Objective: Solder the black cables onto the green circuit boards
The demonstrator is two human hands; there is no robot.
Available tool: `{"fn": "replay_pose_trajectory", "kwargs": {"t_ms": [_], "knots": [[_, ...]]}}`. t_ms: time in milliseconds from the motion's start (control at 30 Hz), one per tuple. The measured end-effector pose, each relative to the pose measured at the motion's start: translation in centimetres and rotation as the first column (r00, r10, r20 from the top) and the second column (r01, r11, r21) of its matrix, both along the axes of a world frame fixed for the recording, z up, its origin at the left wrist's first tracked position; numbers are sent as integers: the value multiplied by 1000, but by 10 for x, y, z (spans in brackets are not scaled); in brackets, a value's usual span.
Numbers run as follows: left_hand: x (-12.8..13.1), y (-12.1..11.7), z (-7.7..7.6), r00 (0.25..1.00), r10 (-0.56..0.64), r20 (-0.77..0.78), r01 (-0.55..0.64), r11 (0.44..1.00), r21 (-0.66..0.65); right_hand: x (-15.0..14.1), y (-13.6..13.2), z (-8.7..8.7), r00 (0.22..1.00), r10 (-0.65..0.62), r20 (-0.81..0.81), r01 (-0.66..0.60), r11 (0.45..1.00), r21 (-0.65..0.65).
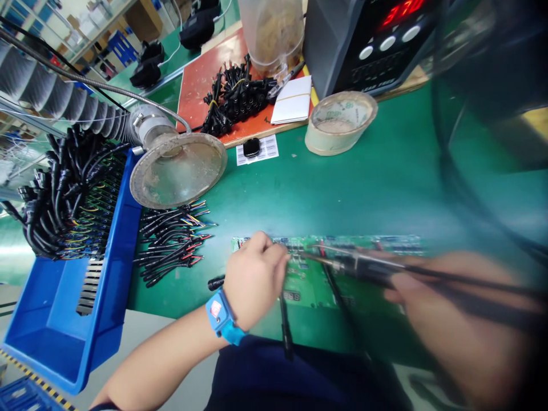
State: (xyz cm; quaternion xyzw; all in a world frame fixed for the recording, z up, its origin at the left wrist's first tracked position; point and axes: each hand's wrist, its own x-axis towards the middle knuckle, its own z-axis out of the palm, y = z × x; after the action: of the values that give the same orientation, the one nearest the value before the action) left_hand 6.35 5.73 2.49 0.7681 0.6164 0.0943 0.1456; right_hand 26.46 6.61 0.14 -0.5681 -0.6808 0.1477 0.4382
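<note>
My left hand, with a blue wrist strap, is closed in a pinch over the green circuit board. A black cable runs under this hand, its connector end sticking out on the left; the fingers hide its wire end. My right hand, blurred, grips a soldering iron whose tip points left, close to the left fingertips. A thin bright line, wire or solder, runs alongside the iron. Two other black cables lead from the board toward the table's front edge.
Left of the board lie several black cables with bare coloured ends. Beyond them are a fume extractor hood and a blue bin with more cables. Behind stand a tape roll and a soldering station with a red display.
</note>
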Motion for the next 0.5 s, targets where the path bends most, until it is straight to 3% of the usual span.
{"fn": "replay_pose_trajectory", "kwargs": {"t_ms": [300,500], "knots": [[2,-1,-6,1000,-2,-23,3,999,39,0,1,1,999,-5,-35,6,1000,28],[5,1,-4,998,22,-62,-22,1000,8,2,1,-1,1000,12,25,-12,1000,11]]}}
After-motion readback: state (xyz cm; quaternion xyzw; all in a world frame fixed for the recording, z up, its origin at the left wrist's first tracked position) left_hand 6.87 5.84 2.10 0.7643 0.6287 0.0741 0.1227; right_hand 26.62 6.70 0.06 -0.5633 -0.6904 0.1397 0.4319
